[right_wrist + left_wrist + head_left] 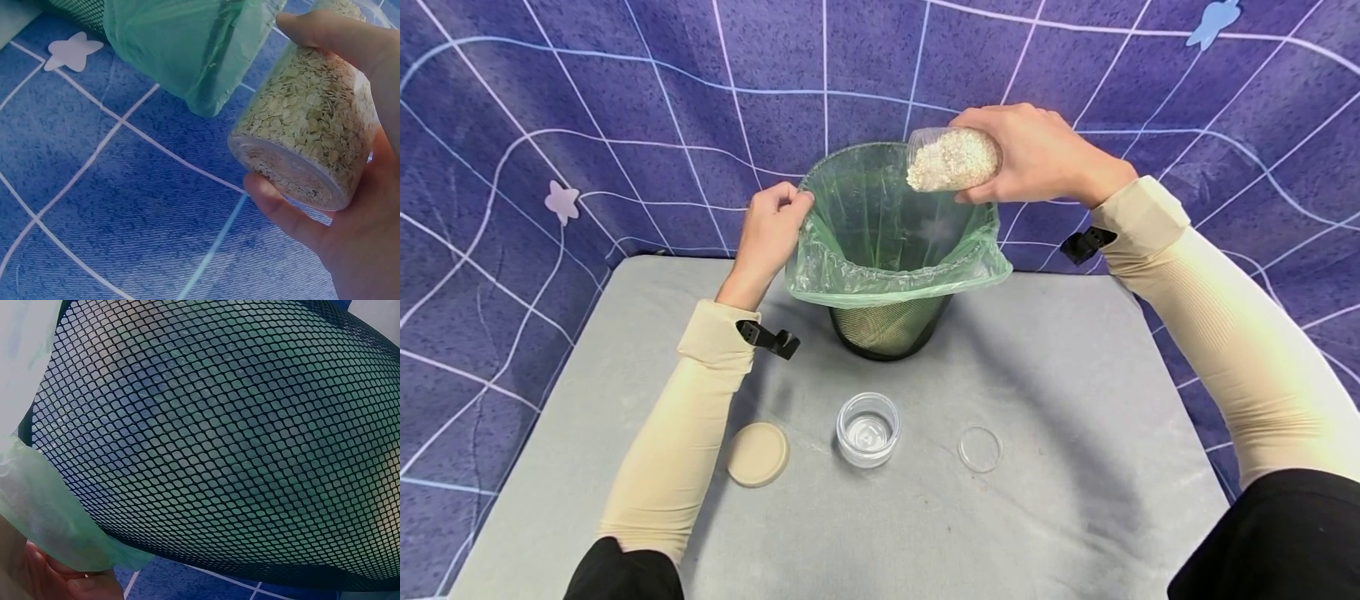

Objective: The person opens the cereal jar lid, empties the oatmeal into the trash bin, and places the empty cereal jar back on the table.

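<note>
My right hand (1037,154) grips a clear jar of oats (953,160), tilted on its side with its mouth toward the left, over the lined bin. In the right wrist view oat flakes fill the jar (306,119), and fingers wrap its side and base. My left hand (772,225) pinches the green bin liner (898,287) at the left rim of the black mesh bin (883,329). Seen from the left wrist, the mesh wall (219,444) takes up most of the view, with part of the left hand (69,578) low in the corner under the liner.
An uncovered clear jar (868,429) stands in front of the bin on the grey table (1037,517). Left of it lies a beige round lid (757,454); right of it, a thin clear ring or disc (980,449). A purple gridded cloth (662,100) hangs behind.
</note>
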`<state>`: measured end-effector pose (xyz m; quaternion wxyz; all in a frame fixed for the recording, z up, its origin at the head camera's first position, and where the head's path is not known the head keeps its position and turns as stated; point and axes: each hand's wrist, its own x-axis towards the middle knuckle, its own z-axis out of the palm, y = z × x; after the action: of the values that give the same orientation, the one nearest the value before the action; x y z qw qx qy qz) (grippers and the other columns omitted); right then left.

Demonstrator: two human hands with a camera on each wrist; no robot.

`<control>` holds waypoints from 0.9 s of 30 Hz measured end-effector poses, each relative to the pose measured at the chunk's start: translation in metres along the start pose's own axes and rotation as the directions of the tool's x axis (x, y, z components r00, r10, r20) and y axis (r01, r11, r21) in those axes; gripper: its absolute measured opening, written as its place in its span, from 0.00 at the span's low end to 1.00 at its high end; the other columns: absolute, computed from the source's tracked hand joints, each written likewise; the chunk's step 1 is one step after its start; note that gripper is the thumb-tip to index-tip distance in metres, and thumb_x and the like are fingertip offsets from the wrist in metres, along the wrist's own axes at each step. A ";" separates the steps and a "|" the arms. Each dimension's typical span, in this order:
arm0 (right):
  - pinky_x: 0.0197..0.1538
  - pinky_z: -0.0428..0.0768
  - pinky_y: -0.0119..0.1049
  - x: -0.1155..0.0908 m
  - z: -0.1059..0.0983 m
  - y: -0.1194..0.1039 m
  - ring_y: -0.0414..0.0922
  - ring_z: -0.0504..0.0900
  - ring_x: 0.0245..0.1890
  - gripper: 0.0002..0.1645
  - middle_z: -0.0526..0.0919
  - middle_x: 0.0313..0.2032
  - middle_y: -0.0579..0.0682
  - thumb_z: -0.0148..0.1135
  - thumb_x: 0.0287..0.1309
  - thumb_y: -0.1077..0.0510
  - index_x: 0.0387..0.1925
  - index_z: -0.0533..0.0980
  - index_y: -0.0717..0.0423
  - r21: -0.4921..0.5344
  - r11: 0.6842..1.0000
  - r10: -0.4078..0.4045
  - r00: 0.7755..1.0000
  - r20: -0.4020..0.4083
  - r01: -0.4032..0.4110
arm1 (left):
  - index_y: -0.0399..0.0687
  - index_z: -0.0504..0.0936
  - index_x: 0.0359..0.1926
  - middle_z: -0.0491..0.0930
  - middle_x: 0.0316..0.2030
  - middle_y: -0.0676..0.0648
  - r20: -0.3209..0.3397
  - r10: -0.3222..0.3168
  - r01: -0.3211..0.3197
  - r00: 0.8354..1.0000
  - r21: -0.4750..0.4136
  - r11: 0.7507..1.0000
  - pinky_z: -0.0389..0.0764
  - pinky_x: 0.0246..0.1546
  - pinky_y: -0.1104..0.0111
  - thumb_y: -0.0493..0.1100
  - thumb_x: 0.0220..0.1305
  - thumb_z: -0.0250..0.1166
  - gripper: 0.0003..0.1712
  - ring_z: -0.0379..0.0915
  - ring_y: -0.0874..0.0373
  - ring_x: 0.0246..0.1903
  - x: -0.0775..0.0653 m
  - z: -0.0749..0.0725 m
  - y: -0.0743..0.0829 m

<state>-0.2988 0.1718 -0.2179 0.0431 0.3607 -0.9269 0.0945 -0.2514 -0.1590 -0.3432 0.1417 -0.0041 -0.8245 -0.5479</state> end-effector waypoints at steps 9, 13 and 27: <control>0.48 0.80 0.68 0.003 -0.002 -0.001 0.60 0.84 0.54 0.45 0.84 0.58 0.57 0.83 0.52 0.45 0.70 0.75 0.47 -0.050 0.998 -0.034 0.999 0.008 0.034 | 0.51 0.72 0.25 0.63 0.17 0.59 -0.006 0.001 -0.001 1.000 0.001 1.000 0.62 0.32 0.64 0.48 0.76 0.61 0.20 0.62 0.56 0.26 0.001 0.000 0.000; 0.49 0.80 0.69 0.004 -0.002 -0.001 0.61 0.84 0.53 0.45 0.84 0.57 0.57 0.83 0.51 0.48 0.70 0.75 0.48 -0.068 0.997 -0.047 0.999 0.021 0.048 | 0.51 0.72 0.25 0.63 0.17 0.59 -0.003 0.004 -0.004 1.000 0.001 1.000 0.62 0.32 0.64 0.48 0.76 0.60 0.19 0.63 0.56 0.26 0.001 0.001 0.000; 0.48 0.80 0.70 0.001 0.000 0.001 0.62 0.84 0.52 0.44 0.84 0.56 0.57 0.82 0.51 0.49 0.70 0.75 0.47 -0.067 0.997 -0.038 0.999 0.026 0.040 | 0.51 0.72 0.25 0.65 0.18 0.59 0.001 0.009 -0.009 1.000 0.002 1.000 0.63 0.32 0.64 0.49 0.77 0.60 0.19 0.63 0.57 0.26 0.001 -0.001 0.000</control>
<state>-0.3005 0.1716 -0.2175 0.0457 0.3783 -0.9228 0.0580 -0.2522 -0.1597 -0.3431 0.1437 -0.0079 -0.8252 -0.5462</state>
